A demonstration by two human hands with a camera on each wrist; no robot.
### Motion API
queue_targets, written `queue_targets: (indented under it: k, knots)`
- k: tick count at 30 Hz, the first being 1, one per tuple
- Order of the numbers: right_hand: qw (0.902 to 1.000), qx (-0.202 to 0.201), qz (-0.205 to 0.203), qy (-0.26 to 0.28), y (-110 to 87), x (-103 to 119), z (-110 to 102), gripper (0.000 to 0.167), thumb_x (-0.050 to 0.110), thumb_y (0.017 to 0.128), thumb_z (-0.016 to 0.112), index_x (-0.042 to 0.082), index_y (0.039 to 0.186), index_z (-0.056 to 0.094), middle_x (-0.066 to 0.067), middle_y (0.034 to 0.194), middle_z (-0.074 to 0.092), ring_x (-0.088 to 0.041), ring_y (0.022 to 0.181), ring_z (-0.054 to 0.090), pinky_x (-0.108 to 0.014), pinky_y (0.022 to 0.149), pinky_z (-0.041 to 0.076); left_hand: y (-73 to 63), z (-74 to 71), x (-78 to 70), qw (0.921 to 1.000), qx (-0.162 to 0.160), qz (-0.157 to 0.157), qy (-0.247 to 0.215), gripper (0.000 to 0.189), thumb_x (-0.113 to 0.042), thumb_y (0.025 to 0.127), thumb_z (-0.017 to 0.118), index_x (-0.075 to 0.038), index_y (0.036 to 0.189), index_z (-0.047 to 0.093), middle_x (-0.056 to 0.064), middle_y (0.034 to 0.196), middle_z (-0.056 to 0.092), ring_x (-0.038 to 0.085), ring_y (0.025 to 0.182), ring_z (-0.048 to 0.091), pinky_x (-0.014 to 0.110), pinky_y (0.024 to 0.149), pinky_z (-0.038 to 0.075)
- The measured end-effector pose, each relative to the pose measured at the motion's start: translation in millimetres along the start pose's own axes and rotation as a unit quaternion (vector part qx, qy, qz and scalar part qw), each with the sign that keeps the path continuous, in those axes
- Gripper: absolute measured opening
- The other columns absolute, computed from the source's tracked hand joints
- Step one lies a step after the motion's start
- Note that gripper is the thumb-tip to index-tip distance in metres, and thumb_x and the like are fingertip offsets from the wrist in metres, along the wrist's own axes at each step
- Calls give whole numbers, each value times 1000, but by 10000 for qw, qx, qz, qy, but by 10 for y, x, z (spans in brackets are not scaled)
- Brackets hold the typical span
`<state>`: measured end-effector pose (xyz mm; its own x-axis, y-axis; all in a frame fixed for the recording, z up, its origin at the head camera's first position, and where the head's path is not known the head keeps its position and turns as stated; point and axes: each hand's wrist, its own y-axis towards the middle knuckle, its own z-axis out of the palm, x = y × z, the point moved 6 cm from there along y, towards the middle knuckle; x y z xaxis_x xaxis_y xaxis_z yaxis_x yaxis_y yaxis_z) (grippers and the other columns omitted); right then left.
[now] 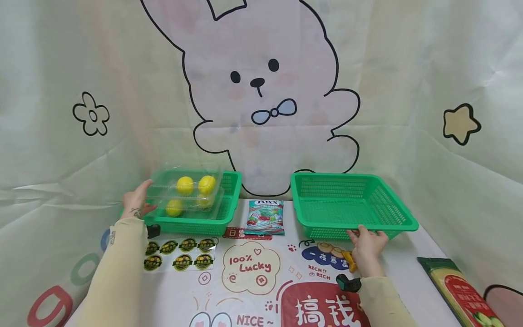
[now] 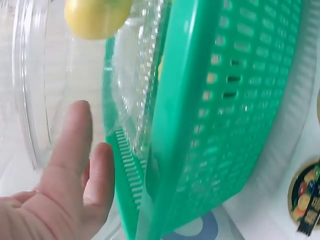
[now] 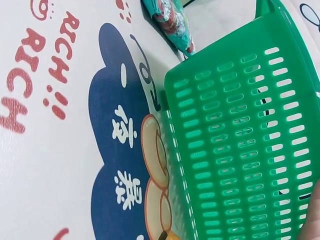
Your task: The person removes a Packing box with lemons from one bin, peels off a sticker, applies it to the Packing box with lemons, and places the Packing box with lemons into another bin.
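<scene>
In the head view, a clear plastic box (image 1: pixel 192 204) with several round yellow fruits (image 1: pixel 185 185) overlaps the left green basket (image 1: pixel 234 200). At the box's left end is my left hand (image 1: pixel 136 200), fingers extended. The left wrist view shows its index finger against the clear wall, with a yellow fruit (image 2: pixel 97 17) above and the basket's rim (image 2: pixel 175 100) alongside. My right hand (image 1: pixel 369 247) holds the front rim of the right green basket (image 1: pixel 327 229), which has nothing in it. Only a sliver of that hand shows in the right wrist view, beside the slotted basket wall (image 3: pixel 230 140).
Between the baskets lies a FOX'S candy bag (image 1: pixel 264 218). A sheet of round black stickers (image 1: pixel 180 254) lies before the left basket. Near my right wrist is a small yellow wrapped item (image 1: pixel 349 261). A green and red packet (image 1: pixel 459 290) lies at the right edge.
</scene>
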<state>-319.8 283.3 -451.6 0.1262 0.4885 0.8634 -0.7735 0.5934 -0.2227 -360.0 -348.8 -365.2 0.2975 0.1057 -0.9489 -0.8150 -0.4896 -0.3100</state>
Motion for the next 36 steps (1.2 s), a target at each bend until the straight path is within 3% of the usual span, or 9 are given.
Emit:
queue_targets:
  k: [3,7,10,15,21,26,29,31,36]
  knots:
    - [10000,24,-38,-13,-6,-2,10,61,6,94,45,11,139,3,-2,105,30,-14,85,47,-27,82,52,-5,32,5,9996,-26,-151,-224,98,-51,84,54,-9,148,-7,15,154,2,35,131,36,27,89,50]
    - [10000,12,-78,13,2,-5,12,59,5,94,45,12,138,6,-2,103,30,-12,80,45,-25,80,53,11,49,8,9987,-228,-233,-399,94,-45,86,54,-11,148,-6,11,153,5,22,102,58,22,84,51]
    - [9999,4,-111,28,19,-11,10,58,5,94,45,11,137,7,-2,103,30,-12,79,45,-25,79,53,19,40,18,9969,-357,-339,-616,91,-42,86,55,-14,148,-6,10,153,9,22,111,55,22,81,52]
    - [9999,28,-141,69,39,-24,8,56,5,93,45,11,135,7,-3,103,30,-13,79,45,-25,79,53,5,41,25,9904,-295,-590,-1212,88,-37,86,56,-18,149,-4,7,154,12,24,138,27,21,81,52]
    - [9998,30,-183,79,49,-22,6,54,5,93,46,8,136,12,-3,106,34,-14,82,50,-26,78,53,-54,61,1,9878,-108,-664,-1406,86,-32,87,56,-19,149,-1,3,155,8,27,133,36,20,83,51]
    - [9998,31,-150,93,38,-7,10,50,6,93,48,8,132,16,-3,104,35,-14,79,52,-28,78,54,-169,117,-59,9931,-15,-488,-1063,83,-34,86,56,-16,149,7,7,154,14,20,98,59,18,77,53]
    - [9999,-16,-109,111,26,0,3,47,6,92,48,10,128,18,-3,104,35,-13,76,51,-28,79,54,-262,184,-99,9939,183,-374,-1017,81,-33,86,56,-14,149,9,10,153,18,13,70,58,18,73,53]
    - [9999,-29,-115,62,20,7,0,47,6,93,48,10,129,18,-4,107,35,-13,79,52,-28,79,53,-331,235,-123,9925,340,-356,-1120,79,-32,86,56,-15,149,10,11,153,18,13,65,59,18,72,54]
    - [9999,3,-122,-9,21,6,7,51,6,93,47,7,133,15,-5,114,36,-15,89,54,-29,81,53,-508,391,-166,9870,777,-297,-1377,68,-29,88,54,-21,147,22,7,155,10,24,101,58,21,78,53]
